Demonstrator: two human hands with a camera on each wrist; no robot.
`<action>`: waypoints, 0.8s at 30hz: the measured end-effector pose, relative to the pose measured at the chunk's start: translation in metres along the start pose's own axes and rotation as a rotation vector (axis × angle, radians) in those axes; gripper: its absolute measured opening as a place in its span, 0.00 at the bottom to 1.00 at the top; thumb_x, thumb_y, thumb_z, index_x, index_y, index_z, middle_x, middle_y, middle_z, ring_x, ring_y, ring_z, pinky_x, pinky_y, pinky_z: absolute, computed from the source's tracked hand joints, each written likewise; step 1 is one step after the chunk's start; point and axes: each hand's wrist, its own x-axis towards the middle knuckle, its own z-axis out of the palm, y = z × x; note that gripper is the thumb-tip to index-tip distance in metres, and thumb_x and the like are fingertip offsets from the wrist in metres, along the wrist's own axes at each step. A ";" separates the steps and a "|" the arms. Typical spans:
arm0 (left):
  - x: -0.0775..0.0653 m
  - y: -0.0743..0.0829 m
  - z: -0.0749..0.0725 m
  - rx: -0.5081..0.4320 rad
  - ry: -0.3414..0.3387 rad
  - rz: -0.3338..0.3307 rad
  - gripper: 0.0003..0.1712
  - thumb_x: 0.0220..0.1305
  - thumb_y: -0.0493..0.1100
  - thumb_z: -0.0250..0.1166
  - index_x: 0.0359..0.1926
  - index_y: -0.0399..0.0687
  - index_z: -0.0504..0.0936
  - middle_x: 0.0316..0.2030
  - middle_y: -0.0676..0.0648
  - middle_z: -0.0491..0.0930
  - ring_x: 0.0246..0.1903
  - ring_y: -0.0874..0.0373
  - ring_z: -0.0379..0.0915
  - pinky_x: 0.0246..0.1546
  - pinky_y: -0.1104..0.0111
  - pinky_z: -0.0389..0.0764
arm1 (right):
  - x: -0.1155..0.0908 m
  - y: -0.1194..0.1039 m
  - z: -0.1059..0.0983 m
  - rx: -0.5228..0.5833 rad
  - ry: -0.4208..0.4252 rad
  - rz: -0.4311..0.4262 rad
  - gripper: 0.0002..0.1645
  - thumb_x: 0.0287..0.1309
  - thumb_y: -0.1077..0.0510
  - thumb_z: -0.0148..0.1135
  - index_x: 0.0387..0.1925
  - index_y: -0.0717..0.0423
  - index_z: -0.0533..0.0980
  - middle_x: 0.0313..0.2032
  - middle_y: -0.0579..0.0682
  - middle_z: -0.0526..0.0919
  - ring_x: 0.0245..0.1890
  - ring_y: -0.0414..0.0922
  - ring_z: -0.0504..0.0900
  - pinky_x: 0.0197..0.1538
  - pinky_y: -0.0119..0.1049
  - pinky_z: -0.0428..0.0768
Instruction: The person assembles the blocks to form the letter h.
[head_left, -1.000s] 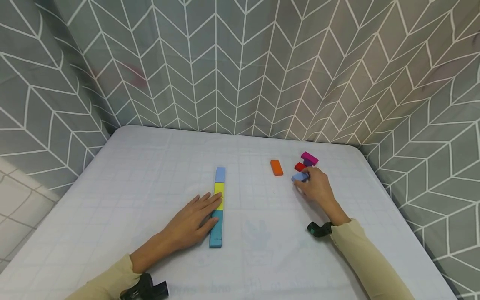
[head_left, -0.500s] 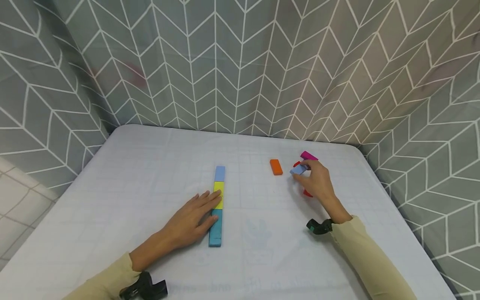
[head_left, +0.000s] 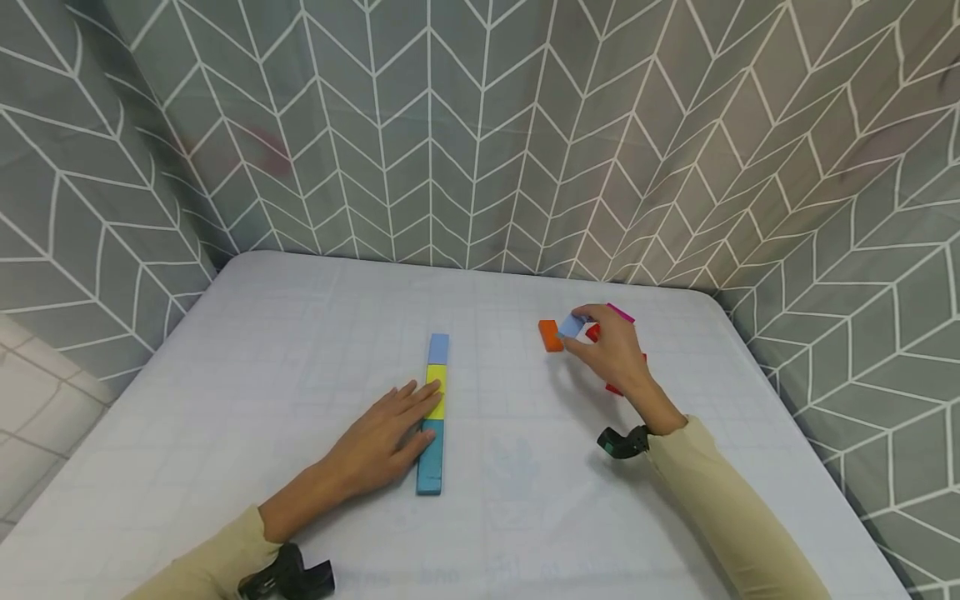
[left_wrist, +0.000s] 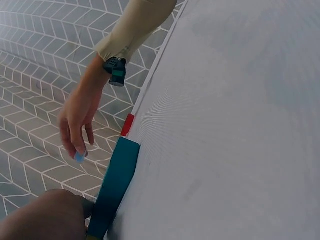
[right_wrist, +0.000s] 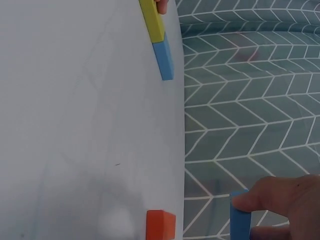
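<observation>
Head view: pinches light-blue block [head_left: 572, 325] in right hand [head_left: 613, 346], raised near orange block [head_left: 550, 337]; rests left hand [head_left: 388, 439], fingers extended, on yellow block [head_left: 437, 373]. Shows magenta block [head_left: 622, 313] partly obstructed by right hand.

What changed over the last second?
Right grip carried the light-blue block left and up in the head view, now showing right beside the orange block. Nothing newly taken or let go. Unchanged: left grip on the block row; orange block in place.

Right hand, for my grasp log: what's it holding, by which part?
A light-blue block in the right hand, fingers pinching opposite edges; ends or sides, unclear.
</observation>
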 end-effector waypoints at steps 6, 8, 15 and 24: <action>0.000 0.002 -0.001 -0.002 -0.007 -0.004 0.34 0.79 0.53 0.59 0.77 0.42 0.68 0.78 0.48 0.59 0.77 0.44 0.51 0.76 0.49 0.52 | 0.004 -0.008 0.002 0.036 -0.024 -0.010 0.30 0.60 0.58 0.76 0.60 0.65 0.78 0.57 0.62 0.80 0.58 0.62 0.77 0.57 0.58 0.81; 0.000 0.002 -0.001 -0.001 -0.012 -0.008 0.34 0.79 0.53 0.59 0.77 0.42 0.68 0.78 0.48 0.59 0.77 0.44 0.51 0.76 0.49 0.51 | 0.006 -0.010 0.002 0.039 -0.027 -0.019 0.30 0.60 0.58 0.76 0.60 0.65 0.78 0.58 0.61 0.80 0.58 0.62 0.77 0.57 0.57 0.81; 0.000 0.002 -0.001 -0.001 -0.019 -0.013 0.34 0.79 0.54 0.58 0.77 0.42 0.67 0.79 0.49 0.59 0.78 0.45 0.49 0.77 0.49 0.50 | 0.013 -0.013 0.006 0.045 -0.034 -0.075 0.28 0.61 0.60 0.75 0.59 0.66 0.78 0.57 0.62 0.81 0.57 0.60 0.79 0.59 0.58 0.80; -0.001 0.001 0.000 0.001 -0.011 -0.004 0.34 0.79 0.54 0.58 0.77 0.43 0.67 0.79 0.49 0.59 0.78 0.45 0.50 0.77 0.49 0.50 | 0.019 -0.020 0.011 0.040 -0.054 -0.091 0.29 0.60 0.61 0.76 0.60 0.65 0.78 0.59 0.62 0.81 0.57 0.57 0.79 0.61 0.55 0.79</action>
